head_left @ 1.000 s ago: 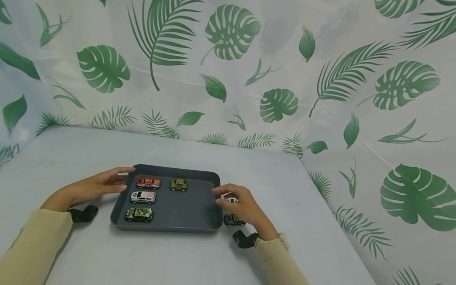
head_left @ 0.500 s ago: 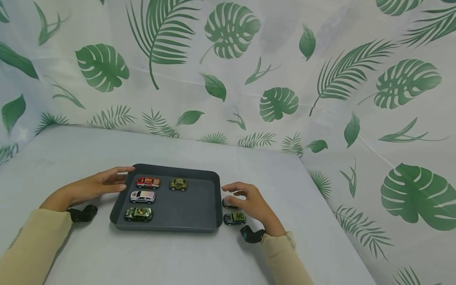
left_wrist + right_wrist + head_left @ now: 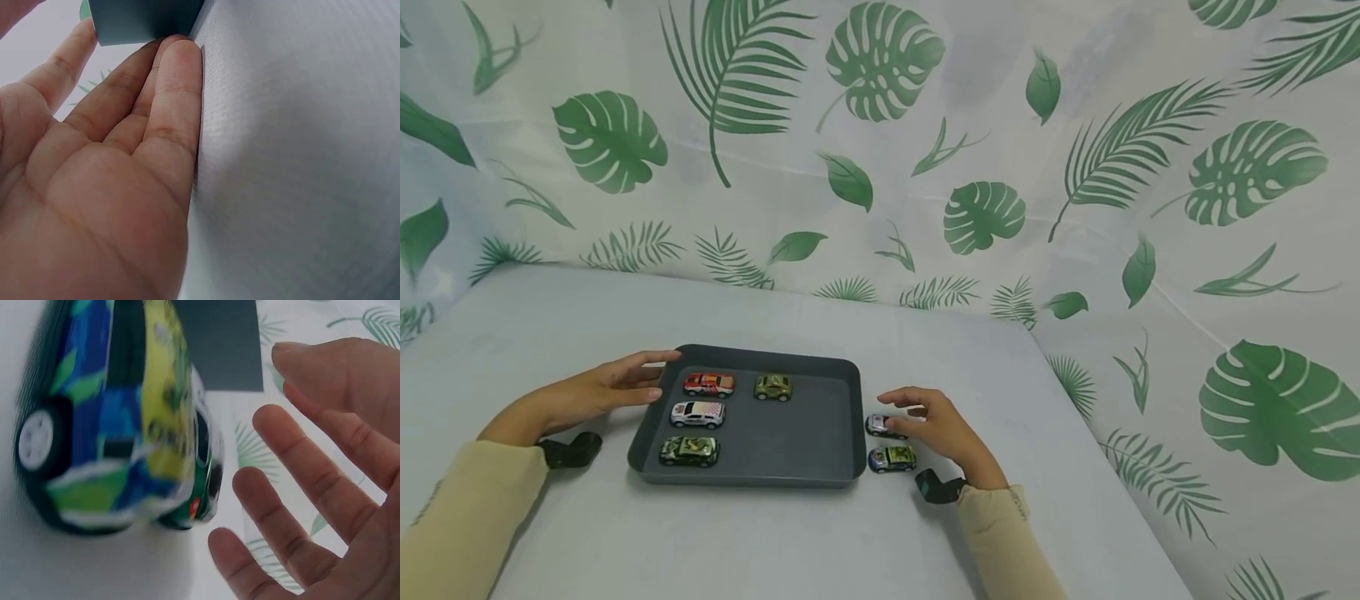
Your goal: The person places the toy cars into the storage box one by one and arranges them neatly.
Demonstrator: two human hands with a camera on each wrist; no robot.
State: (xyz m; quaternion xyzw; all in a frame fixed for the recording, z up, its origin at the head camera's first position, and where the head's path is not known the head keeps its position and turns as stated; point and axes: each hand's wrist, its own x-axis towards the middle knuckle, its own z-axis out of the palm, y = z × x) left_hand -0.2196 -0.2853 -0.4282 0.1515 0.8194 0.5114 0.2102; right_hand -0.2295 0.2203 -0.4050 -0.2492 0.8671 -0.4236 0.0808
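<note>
A dark grey tray [image 3: 805,433] lies on the white table. Inside it, a red toy car [image 3: 708,384], a white checkered toy car [image 3: 697,414] and a camouflage toy car [image 3: 688,451] form a left column, with an olive toy car [image 3: 772,387] to their right. My left hand [image 3: 595,390] touches the tray's left side with extended fingers, its thumb at the rim. Beyond the right rim, my right hand [image 3: 936,425] hovers with spread, empty fingers over a white toy car [image 3: 880,426], partly covered by the thumb. Nearer me sits a yellow, green and blue toy car [image 3: 125,425].
The table [image 3: 760,542] meets a leaf-printed cloth backdrop [image 3: 917,150] at the back and right. A black wrist camera [image 3: 940,487] hangs low under the right wrist, near the cars outside the tray; another wrist camera [image 3: 572,450] sits at the left.
My right hand has drawn back from over the tray's right rim toward the right, uncovering more of the two cars outside. The left hand stays at the tray's left side.
</note>
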